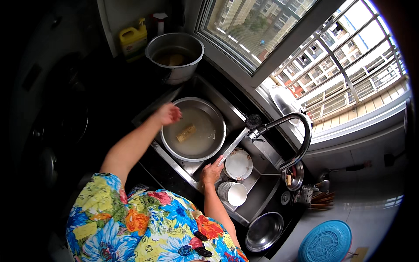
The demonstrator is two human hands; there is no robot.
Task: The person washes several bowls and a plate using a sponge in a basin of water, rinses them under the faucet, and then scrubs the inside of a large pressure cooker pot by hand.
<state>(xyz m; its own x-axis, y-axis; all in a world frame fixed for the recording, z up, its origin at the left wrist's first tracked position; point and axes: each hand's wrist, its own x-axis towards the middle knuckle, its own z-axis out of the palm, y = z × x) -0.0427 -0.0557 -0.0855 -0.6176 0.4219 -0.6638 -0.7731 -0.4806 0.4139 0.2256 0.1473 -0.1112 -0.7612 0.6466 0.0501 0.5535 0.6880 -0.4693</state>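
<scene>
My left hand (169, 114), blurred and with its fingers bent, is over the left rim of a round metal basin (166, 144) in the left sink bowl; I see nothing in it. Cloudy water fills part of the basin, and a tan, textured scrubber-like piece (186, 132) lies in it. My right hand (212, 173) rests at the near end of the steel sink divider (236, 144), fingers against its edge. Beside that hand, in the right sink bowl, are a patterned plate (239, 164) and a tilted stack of white bowls (236, 194).
A chrome faucet (307, 131) arches over the right bowl, with a dark scouring pad (253, 121) near its base. A large metal pot (180, 73) and a yellow jug (132, 41) stand beyond the sink. An empty metal bowl (264, 232) is at lower right, near a blue strainer (325, 242).
</scene>
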